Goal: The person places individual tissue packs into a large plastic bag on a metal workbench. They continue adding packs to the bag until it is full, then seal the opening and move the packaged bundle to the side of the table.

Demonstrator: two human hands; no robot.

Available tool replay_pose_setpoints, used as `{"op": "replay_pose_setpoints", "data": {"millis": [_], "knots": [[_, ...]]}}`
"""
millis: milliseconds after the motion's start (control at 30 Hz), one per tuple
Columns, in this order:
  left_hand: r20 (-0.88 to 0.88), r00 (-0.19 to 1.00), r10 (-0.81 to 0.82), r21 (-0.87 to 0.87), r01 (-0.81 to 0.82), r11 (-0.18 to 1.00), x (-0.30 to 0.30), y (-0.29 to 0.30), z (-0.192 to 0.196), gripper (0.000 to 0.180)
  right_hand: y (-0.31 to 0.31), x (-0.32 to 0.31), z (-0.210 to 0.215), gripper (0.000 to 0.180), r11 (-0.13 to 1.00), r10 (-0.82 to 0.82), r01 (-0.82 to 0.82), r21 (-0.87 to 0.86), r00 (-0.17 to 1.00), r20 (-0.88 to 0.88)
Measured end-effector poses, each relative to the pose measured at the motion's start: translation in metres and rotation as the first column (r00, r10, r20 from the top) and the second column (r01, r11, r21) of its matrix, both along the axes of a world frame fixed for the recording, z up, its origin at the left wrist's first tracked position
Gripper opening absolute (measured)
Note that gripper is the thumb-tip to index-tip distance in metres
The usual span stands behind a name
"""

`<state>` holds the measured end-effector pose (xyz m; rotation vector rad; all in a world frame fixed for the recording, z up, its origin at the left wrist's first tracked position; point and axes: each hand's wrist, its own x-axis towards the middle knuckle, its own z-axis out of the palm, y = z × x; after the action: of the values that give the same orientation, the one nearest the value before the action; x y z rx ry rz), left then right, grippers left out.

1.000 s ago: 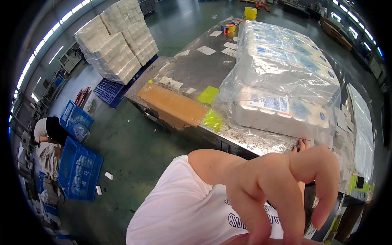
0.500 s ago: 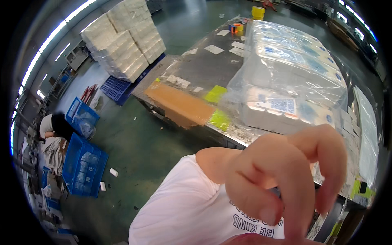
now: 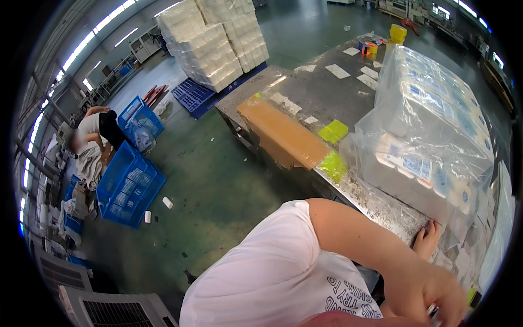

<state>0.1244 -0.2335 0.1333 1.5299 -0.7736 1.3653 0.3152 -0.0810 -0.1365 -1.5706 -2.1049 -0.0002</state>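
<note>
My left arm reaches across in front of my white shirt, and my left hand (image 3: 444, 294) is low at the right with its fingers curled in. A small shiny bit shows by those fingers, too little of it to name. My right hand (image 3: 427, 238) rests at the edge of the worktable (image 3: 376, 204), fingers stretched out beside a clear plastic bag (image 3: 359, 147). Inside this bag, wrapped packs of white rolls (image 3: 403, 177) with blue printing stand stacked in layers.
Brown cardboard (image 3: 283, 133) covers the table's near-left edge, with green tape (image 3: 333, 131) beside it. Tape rolls (image 3: 369, 48) lie at the far end. Wrapped packs (image 3: 212, 49) stand on a blue pallet (image 3: 192, 98). At left, a person (image 3: 101, 128) bends near blue crates (image 3: 131, 185).
My left hand has dropped from close before the camera to the lower right. The view has shifted, so the table and crates sit farther right, and my right hand now shows on the table.
</note>
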Motion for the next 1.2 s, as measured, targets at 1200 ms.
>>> {"op": "replay_pose_setpoints", "data": {"millis": [1200], "knots": [[-0.043, -0.830, 0.557, 0.654, -0.444, -0.612, -0.078, 0.231, -0.161, 0.075, -0.013, 0.011, -0.018, 0.038, 0.996, -0.056, 0.057, 0.065, 0.998, -0.020]]}}
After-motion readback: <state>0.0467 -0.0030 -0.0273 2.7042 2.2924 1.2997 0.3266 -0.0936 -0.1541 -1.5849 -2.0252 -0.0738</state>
